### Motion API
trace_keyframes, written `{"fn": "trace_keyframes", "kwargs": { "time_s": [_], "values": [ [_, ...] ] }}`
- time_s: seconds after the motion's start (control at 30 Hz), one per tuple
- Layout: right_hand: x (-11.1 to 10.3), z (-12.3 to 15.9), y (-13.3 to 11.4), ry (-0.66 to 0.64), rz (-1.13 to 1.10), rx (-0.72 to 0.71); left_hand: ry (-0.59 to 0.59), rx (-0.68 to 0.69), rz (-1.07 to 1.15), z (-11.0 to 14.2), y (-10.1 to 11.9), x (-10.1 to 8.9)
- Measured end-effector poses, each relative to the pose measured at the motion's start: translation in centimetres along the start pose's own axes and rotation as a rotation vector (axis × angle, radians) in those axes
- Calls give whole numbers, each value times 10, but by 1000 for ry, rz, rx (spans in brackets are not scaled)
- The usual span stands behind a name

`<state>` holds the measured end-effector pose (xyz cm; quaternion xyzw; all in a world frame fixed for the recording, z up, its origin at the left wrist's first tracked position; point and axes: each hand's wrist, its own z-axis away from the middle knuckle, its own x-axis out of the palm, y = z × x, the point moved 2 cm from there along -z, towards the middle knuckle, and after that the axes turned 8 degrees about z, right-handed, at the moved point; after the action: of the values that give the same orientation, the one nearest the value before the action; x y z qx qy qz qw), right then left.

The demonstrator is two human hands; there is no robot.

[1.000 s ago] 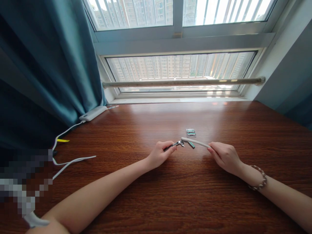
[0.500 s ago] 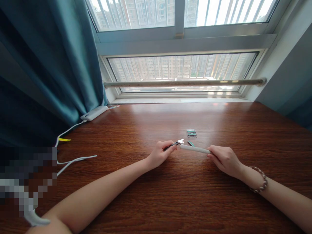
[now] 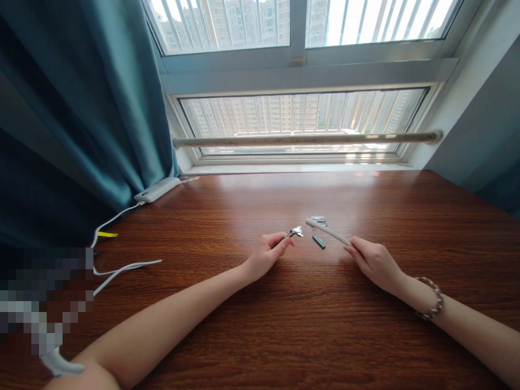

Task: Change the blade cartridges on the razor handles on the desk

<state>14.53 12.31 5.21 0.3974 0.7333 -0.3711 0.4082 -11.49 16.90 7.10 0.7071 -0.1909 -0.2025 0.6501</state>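
Hands are apart, each clamped on its own thing, above the table [image 3: 260,341]. L hand [image 3: 263,258] pinches what's prob. a razor [image 3: 296,232] by its dark handle, thumb & fingers well back, prob. so the shiny metal head sticks out uncovered, aimed twd the R side. R hand [image 3: 376,264] grips a white toothbrush [image 3: 331,233] at the near end, which leaves most of the shaft & the bristled head free; likely a hold for reach & easy tilting. Brush head is near the razor's head w/ a small gap btwn; it overlaps a clear case [image 3: 318,218] in view, but can't tell if they touch.

One green cartridge [image 3: 319,241] lies loose on the tabletop, just below the brush shaft in view & near the razor head; looks set there to be within easy reach of both hands. The case sits just beyond it w/ more green strips inside, partly hidden by the brush.

White power strip [image 3: 157,190] is off by the curtain [image 3: 117,108], well apart from the work, prob. tucked there to save space.
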Motion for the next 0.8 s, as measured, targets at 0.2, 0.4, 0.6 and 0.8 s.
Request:
{"fn": "trace_keyframes", "kwargs": {
  "time_s": [0.2, 0.4, 0.6, 0.8],
  "values": [
    [-8, 0, -10, 63, -130, -87, -137, -131, 449, 0, -8, 16],
    [-2, 1, -21, -12, -100, -219, -191, -112, 482, 2, -11, 23],
    [-1, 3, -21, 22, -118, -107, -193, -108, 479, 2, -11, 22],
    [0, 3, -24, -39, -138, -121, -181, -120, 505, 2, -11, 22]
  ]
}}
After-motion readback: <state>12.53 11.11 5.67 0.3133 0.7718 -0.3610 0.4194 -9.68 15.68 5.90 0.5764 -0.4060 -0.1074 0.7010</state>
